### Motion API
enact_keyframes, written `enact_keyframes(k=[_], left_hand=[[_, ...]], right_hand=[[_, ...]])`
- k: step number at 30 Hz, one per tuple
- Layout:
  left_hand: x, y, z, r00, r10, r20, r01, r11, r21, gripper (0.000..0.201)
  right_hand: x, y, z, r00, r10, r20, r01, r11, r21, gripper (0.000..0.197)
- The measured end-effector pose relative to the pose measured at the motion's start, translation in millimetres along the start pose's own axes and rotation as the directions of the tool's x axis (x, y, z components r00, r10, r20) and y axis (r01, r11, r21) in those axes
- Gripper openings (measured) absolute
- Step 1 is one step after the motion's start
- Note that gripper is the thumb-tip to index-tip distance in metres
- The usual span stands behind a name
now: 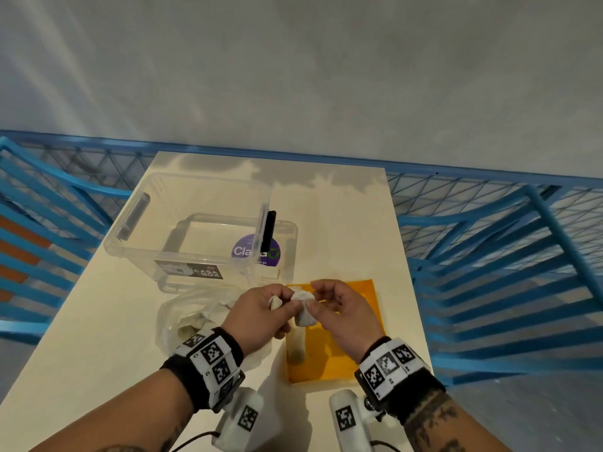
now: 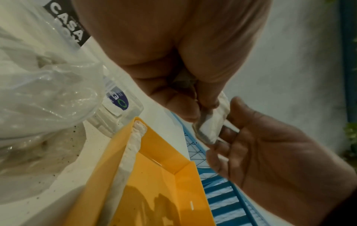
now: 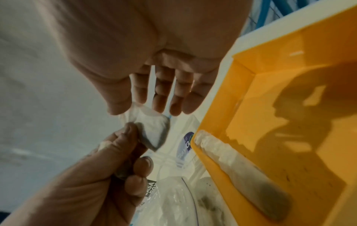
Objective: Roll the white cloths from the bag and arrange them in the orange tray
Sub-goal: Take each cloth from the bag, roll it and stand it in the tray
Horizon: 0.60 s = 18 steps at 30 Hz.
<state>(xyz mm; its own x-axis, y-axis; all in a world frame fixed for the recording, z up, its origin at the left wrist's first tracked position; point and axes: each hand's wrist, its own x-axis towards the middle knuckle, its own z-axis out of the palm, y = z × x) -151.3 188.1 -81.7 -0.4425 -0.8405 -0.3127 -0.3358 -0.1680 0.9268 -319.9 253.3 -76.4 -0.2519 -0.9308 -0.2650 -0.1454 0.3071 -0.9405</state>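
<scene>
With left hand (image 1: pixel 261 313) and right hand (image 1: pixel 342 313), pinches one small white cloth piece (image 1: pixel 303 308) between thumbs and fingertips, left fingers curled, right ones looser. Holds it above the yellow tray (image 1: pixel 359 353) on the tabletop (image 1: pixel 98 321).

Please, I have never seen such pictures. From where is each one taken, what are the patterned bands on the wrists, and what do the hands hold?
No machine here: these are a person's two bare hands. One picture looks down from a camera on the head. The other two look along each hand from a camera on that wrist. The wrist bands carry printed square patterns. On the cream table stand a clear plastic box, a plastic bag and a yellow tray with a long white cloth inside. The left hand and right hand together pinch a small white folded cloth.
</scene>
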Motion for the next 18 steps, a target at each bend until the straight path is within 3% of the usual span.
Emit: enact_keyframes(k=[3,8,11,14,16,18], left_hand=[[-0.6,-0.7,1.5,0.999,0.032,0.021,-0.034,0.996,0.079,0.007],[-2.5,-2.8,0.8,0.998,0.059,0.01,-0.06,0.993,0.103,0.005],[-3.1,-6.7,1.4,1.0,0.03,0.008,-0.031,0.994,0.101,0.007],[-2.9,-14.7,-0.5,1.0,-0.007,-0.018,0.009,0.992,0.124,0.004],[-2.2,-21.4,-4.0,0.997,-0.049,-0.06,0.058,0.986,0.156,0.006],[-1.9,-27.2,-8.1,0.989,-0.087,-0.122,0.112,0.97,0.217,0.017]], right_hand=[[0.3,-12.5,-3.6,0.992,-0.112,0.056,0.119,0.984,-0.134,0.016],[6.4,-18.4,-4.4,0.989,-0.132,0.073,0.145,0.965,-0.22,0.014],[6.5,-12.7,-1.4,0.984,-0.112,0.142,0.151,0.941,-0.303,0.011],[11.8,-1.7,-3.4,0.992,-0.082,0.098,0.112,0.925,-0.362,0.014],[16.2,8.0,-6.8,0.998,-0.027,0.055,0.049,0.893,-0.447,0.008],[17.4,19.9,-7.1,0.994,0.065,0.092,-0.007,0.85,-0.526,0.005]])
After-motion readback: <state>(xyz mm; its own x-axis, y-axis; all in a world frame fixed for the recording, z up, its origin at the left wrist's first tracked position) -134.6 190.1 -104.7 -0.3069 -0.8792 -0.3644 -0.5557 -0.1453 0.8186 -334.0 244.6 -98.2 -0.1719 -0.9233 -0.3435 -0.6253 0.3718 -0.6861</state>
